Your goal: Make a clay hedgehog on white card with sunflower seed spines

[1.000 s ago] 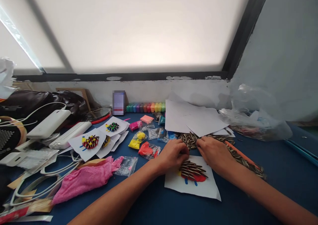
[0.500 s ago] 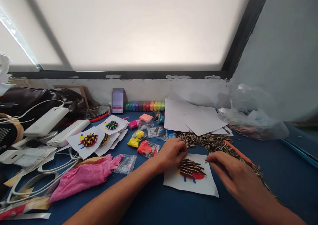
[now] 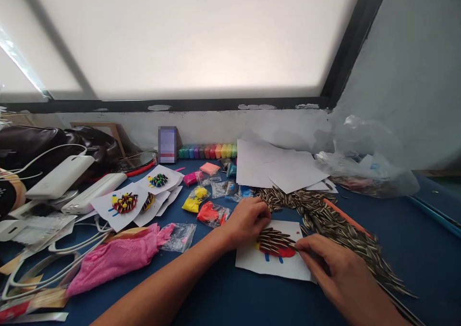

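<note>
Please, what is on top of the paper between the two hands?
On the paper: a red shape bearing striped seeds, a yellow bit and two blue strips. Its parts under the left hand and right hand cannot be seen.

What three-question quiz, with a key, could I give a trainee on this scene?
1. True or false: the left hand is nearer the yellow end of the red shape than the right hand is.
2. What colour are the two short strips below the red shape? a) green b) blue c) pink
3. Fill in: the row of coloured packs sits between the propped phone and the white ____.

Key: 1 true; 2 b; 3 papers.
</note>
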The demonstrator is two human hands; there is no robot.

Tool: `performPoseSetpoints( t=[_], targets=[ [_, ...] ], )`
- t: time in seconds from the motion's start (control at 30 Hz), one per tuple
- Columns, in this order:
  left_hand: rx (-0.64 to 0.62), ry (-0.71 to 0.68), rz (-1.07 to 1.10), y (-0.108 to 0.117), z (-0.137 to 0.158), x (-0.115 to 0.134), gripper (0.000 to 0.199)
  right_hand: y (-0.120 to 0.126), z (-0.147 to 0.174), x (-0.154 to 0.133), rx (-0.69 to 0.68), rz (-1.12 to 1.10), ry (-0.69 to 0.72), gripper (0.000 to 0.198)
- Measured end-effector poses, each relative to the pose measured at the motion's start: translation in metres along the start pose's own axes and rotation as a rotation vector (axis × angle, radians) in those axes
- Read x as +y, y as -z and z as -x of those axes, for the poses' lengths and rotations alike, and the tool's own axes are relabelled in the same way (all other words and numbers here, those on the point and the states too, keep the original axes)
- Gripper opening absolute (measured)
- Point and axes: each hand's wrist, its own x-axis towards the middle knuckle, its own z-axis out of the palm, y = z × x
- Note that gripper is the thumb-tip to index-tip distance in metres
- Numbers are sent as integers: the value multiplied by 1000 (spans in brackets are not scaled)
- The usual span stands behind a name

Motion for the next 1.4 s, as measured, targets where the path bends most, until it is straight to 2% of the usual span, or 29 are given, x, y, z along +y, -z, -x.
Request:
performPoseSetpoints(
  t=[0.8,1.17,1.4],
  targets=[
    [25,-17,8,-2,0,-2,12,-8,-4,-5,-20,149,124,26],
    [-10,10,-18,0,-1,0,13,-11,-4,-5,-41,265,145,29],
    [-6,3,-17,0,-1,0,13,-2,-2,-6,43,296,125,29]
  ],
)
